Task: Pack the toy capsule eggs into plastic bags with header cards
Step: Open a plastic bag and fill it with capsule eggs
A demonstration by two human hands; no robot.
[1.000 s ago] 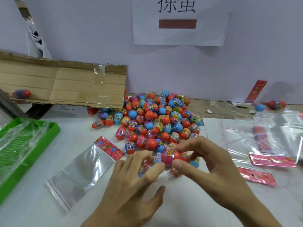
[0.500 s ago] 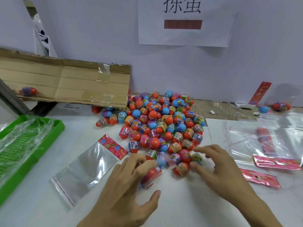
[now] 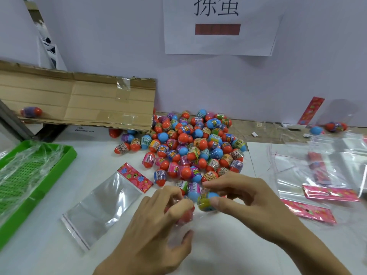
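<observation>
a: what had changed in the half second before this moment?

b: the right hand (image 3: pixel 250 197) had come back from the near edge of the egg pile (image 3: pixel 190 147) with a capsule. earlier its fingers were spread over the eggs and reaching for an orange one; now thumb and forefinger pinched a blue and yellow egg (image 3: pixel 206 201), held just beside the left hand (image 3: pixel 158 219).

a: and the left hand?

b: it had hardly moved. its fingers stayed curled around a clear bag (image 3: pixel 184 229) with an orange egg (image 3: pixel 185 216) already inside, thumb lying along the near side. the bag's film was too blurred to say where its mouth sat.

a: so the blue and yellow egg was not in the bag?

b: it was at the fingertips of the left hand, touching or almost touching them; whether it had entered the plastic could not be told.

a: what about the rest of the white table (image 3: pixel 39 251)?

b: nothing else had shifted. an empty bag with a red flowered header card (image 3: pixel 99 205) lay flat to the left of the hands. further left stood a green tray (image 3: pixel 67 155) with crumpled plastic in it. a cardboard flap (image 3: pixel 79 104) leaned over the left edge of the pile. loose bags and pink header cards (image 3: pixel 317 185) lay to the right.
</observation>
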